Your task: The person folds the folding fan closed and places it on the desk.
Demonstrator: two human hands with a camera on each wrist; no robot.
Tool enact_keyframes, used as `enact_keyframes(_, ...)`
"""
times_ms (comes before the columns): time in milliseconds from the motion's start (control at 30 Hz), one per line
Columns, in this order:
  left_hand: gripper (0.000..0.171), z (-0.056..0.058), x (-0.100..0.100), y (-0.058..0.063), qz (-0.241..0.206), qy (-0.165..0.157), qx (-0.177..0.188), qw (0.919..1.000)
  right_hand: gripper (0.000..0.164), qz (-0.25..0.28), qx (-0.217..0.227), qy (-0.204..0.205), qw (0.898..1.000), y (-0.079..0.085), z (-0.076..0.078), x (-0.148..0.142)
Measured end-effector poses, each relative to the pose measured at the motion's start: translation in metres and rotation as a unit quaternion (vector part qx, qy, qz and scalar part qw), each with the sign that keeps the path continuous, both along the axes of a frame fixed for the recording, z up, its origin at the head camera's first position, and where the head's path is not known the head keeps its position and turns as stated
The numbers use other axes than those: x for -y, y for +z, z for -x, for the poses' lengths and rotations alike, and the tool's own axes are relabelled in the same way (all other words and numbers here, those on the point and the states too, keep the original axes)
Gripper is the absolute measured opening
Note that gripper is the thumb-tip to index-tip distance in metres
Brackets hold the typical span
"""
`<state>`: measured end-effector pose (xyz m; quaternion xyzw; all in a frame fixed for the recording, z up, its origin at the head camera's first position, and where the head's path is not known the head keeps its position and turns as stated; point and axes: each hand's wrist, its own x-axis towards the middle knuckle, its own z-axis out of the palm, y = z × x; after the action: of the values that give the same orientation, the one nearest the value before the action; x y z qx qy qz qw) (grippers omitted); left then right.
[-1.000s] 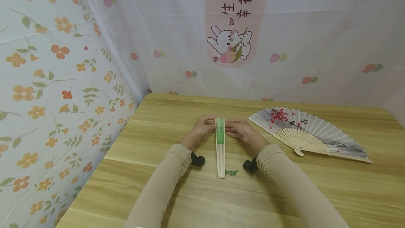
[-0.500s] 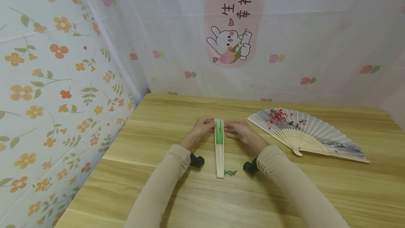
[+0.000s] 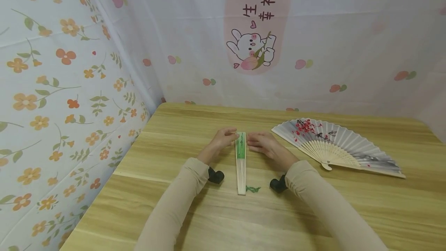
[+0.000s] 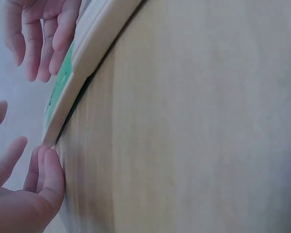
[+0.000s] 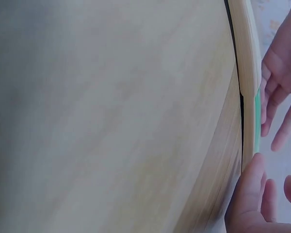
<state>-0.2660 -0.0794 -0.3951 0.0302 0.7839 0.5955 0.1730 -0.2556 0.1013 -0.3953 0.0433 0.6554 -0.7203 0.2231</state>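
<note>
A folded hand fan (image 3: 241, 165), with a green leaf section and pale ribs, lies lengthwise on the wooden table between both hands. My left hand (image 3: 223, 139) has its fingertips right at the left edge of the green end. On the opposite side, my right hand (image 3: 265, 144) holds its extended fingers beside the fan, with a narrow gap showing in the head view. In the left wrist view the left fingers (image 4: 51, 177) are at the fan's far end. A green tassel (image 3: 253, 189) trails from the near end of the ribs.
To the right lies a spread fan (image 3: 334, 146) with a grey leaf and red blossoms. The table (image 3: 167, 142) meets a printed cloth (image 3: 195, 49) at the back, and a flowered cloth (image 3: 69, 88) hangs along the left. Black wrist mounts (image 3: 216, 176) sit on both wrists.
A thin gap has opened between my right fingers and the folded fan. My left hand stays near its edge, and the whole head view has shifted slightly.
</note>
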Motion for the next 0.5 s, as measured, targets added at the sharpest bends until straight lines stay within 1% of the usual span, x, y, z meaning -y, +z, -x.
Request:
enact_keyframes(100, 0.046, -0.001, -0.001, 0.002, 0.003, 0.0, 0.002, 1.0, 0.043, -0.006, -0.006, 0.003, 1.0, 0.002, -0.005, -0.005)
enact_keyframes(333, 0.046, -0.005, -0.008, 0.009, 0.014, -0.005, -0.015, 0.9998, 0.044, -0.03, -0.014, -0.016, 0.999, 0.009, -0.019, -0.015)
enact_keyframes(400, 0.046, -0.007, -0.01, 0.011, 0.016, -0.013, -0.02, 0.9996, 0.044, -0.033, -0.02, -0.012, 0.999, 0.011, -0.023, -0.017)
enact_keyframes(500, 0.045, -0.009, -0.015, 0.015, 0.021, -0.037, -0.038, 0.9984, 0.044, -0.035, -0.037, -0.003, 0.999, 0.013, -0.031, -0.022)
